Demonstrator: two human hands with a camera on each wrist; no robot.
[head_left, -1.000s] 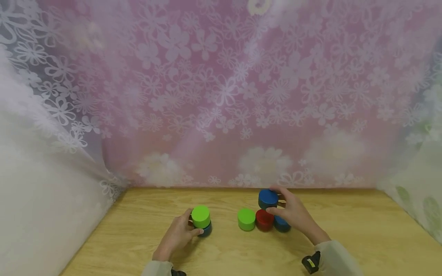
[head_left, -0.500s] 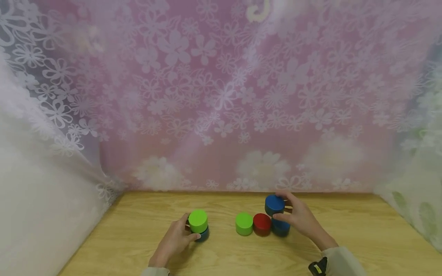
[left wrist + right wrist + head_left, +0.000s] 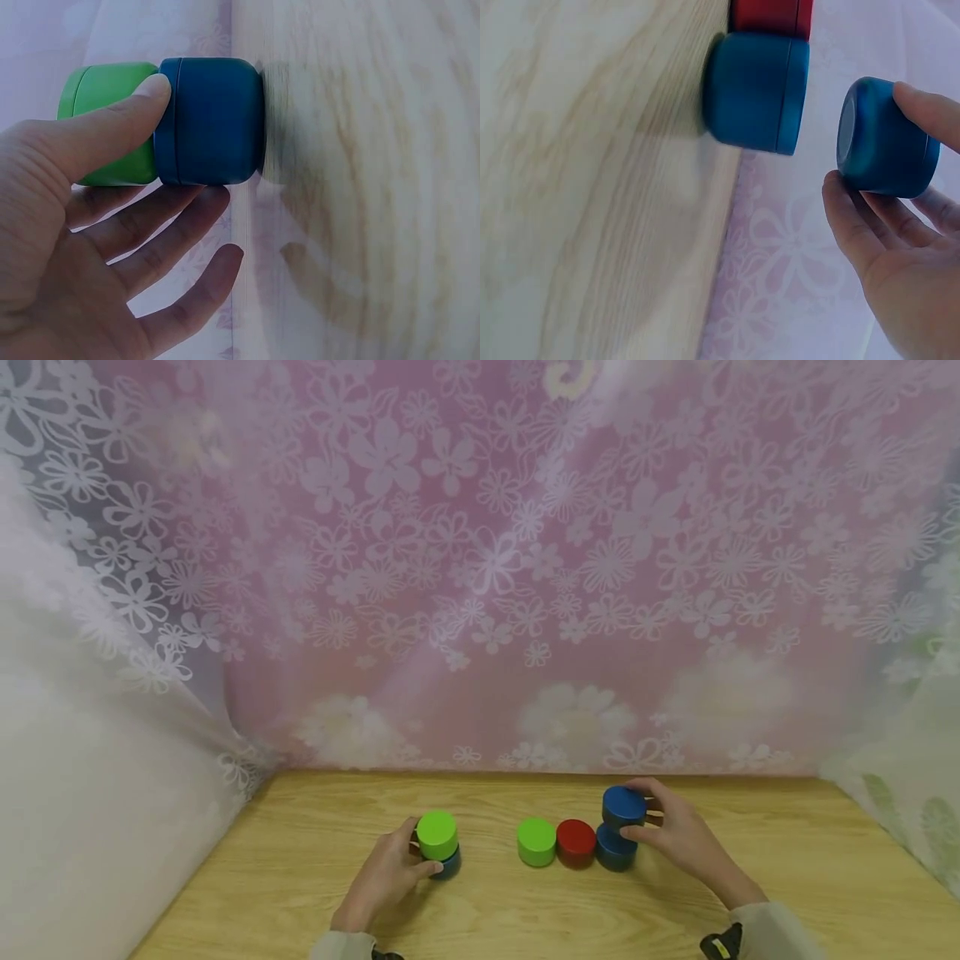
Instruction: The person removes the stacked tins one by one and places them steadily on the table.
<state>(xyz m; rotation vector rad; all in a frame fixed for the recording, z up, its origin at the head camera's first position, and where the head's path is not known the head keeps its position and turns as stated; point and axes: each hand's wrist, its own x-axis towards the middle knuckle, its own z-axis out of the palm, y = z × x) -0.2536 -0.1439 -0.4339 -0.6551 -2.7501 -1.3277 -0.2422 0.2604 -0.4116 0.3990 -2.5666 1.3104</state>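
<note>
On the left, a green round tin is stacked on a dark blue tin, which stands on the table. My left hand grips this stack from the side; its thumb tip lies at the seam between the two. My right hand pinches another blue tin between thumb and fingers. That tin hangs over a second blue tin on the table, with a gap between them in the right wrist view.
A red tin stands left of the lower right-hand blue tin, and a green tin stands left of the red one, all in a row. The wooden table ends at a pink flowered cloth behind.
My right hand has carried its blue tin rightward, from over the red tin to over the blue tin at the row's right end. My left hand stays at its stack.
</note>
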